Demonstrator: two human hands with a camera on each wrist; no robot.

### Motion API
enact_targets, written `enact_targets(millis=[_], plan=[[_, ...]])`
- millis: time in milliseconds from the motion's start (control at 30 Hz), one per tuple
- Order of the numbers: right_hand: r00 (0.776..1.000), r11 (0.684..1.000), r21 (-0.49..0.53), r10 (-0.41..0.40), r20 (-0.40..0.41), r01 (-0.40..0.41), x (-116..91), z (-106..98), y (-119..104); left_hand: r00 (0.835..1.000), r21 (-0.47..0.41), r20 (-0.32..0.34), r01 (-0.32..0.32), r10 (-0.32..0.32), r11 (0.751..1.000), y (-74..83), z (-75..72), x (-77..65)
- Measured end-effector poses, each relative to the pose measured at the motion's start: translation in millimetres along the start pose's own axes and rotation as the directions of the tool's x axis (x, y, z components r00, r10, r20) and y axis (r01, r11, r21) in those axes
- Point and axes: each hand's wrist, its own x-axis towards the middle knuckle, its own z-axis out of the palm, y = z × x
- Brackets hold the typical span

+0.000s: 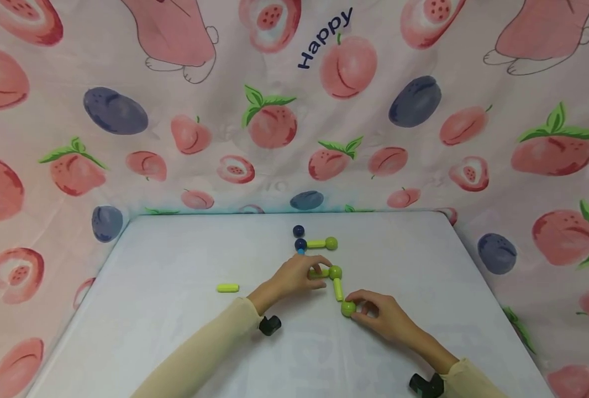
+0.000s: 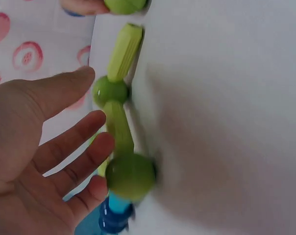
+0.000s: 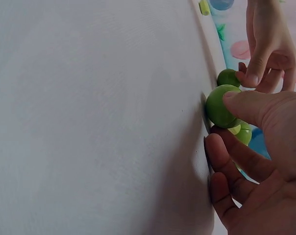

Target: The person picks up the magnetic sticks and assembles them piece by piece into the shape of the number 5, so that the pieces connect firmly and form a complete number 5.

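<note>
In the head view my right hand [image 1: 386, 318] pinches a green ball [image 1: 348, 308] between thumb and fingers, at the near end of a yellow-green rod [image 1: 338, 289]. That rod runs up to another green ball [image 1: 335, 272], from which a second rod [image 1: 319, 273] extends left under my left hand [image 1: 294, 273]. The left wrist view shows my left hand with thumb and fingers spread beside this chain, fingertips close to the rod [image 2: 119, 129] and a green ball [image 2: 131, 176]. Past that ball are a light blue rod [image 2: 119, 203] and navy balls [image 2: 114, 215].
Beyond my left hand, a navy ball [image 1: 300, 244] joins a yellow-green rod [image 1: 316, 244] ending in a green ball [image 1: 331, 243]. Another navy ball [image 1: 298, 231] sits behind. A loose yellow-green rod [image 1: 227, 288] lies left on the white table [image 1: 175, 249]. Fruit-patterned cloth [image 1: 294, 110] hangs behind.
</note>
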Motion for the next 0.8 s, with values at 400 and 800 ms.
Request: enact_targets(millis=[400, 800], plan=[[0.999, 0.999, 0.006, -0.045, 0.001, 0.045, -3.1, -3.3, 0.1, 0.997, 0.171, 0.078, -0.030, 0.016, 0.985, 20.3, 26.7, 12.0], [0.999, 0.999, 0.013, -0.042, -0.003, 0.042, -4.2, -3.4, 1.5, 0.996, 0.284, 0.074, -0.070, 0.051, 0.956, 26.7, 37.8, 9.5]])
